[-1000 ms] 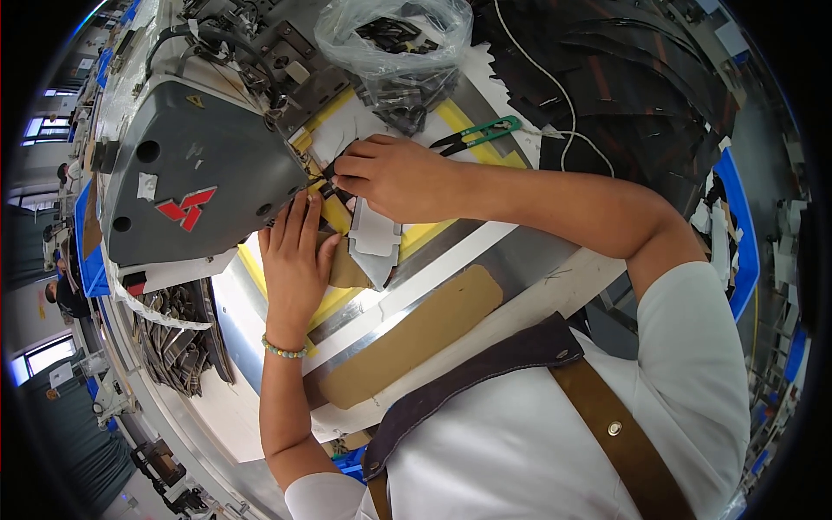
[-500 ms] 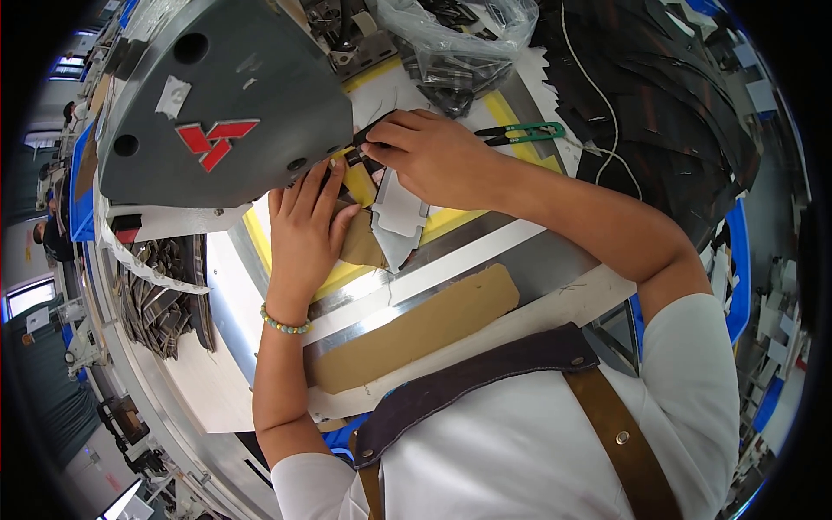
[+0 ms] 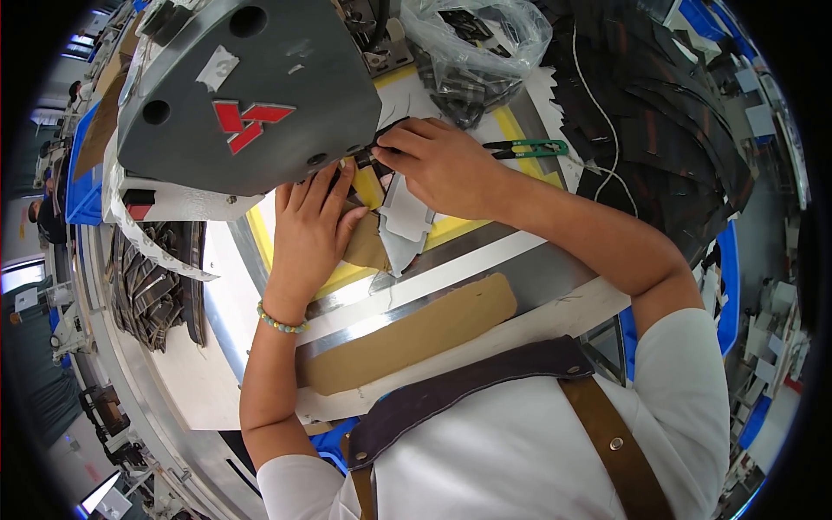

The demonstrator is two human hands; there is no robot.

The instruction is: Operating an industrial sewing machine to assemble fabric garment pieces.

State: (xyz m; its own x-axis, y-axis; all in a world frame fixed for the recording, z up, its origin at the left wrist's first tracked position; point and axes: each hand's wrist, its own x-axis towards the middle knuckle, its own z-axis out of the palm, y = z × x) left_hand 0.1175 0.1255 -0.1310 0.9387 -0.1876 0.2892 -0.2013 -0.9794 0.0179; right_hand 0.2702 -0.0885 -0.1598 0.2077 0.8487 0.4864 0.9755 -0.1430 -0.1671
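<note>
Both hands are crowding in right under the grey sewing machine head (image 3: 251, 95), so the action is all in one tiny spot. Left hand (image 3: 310, 234) is lying flat, palm down, fingers spread and stretched toward the needle area, pressing on the tan leather piece (image 3: 364, 247) rather than gripping it. Right hand (image 3: 442, 165) is coming in from the other side with fingertips pinched together at the foot of the machine, and I honestly can't tell what it's nipping, since the machine head is covering that bit. The pale grey piece (image 3: 403, 221) is sitting just below the right hand and right beside the left thumb, overlapping the tan piece, both lying on the yellow-edged plate (image 3: 451, 230) of the worktop (image 3: 555, 303).

Going outward: green thread snips (image 3: 529, 149) are lying just past the right wrist, not being touched. A clear plastic bag (image 3: 477, 43) of dark bits is sitting behind the hands. A long tan cardboard strip (image 3: 407, 334) is lying nearer the body, well apart from both hands. Plaid fabric pieces (image 3: 156, 286) are stacked off to the left.
</note>
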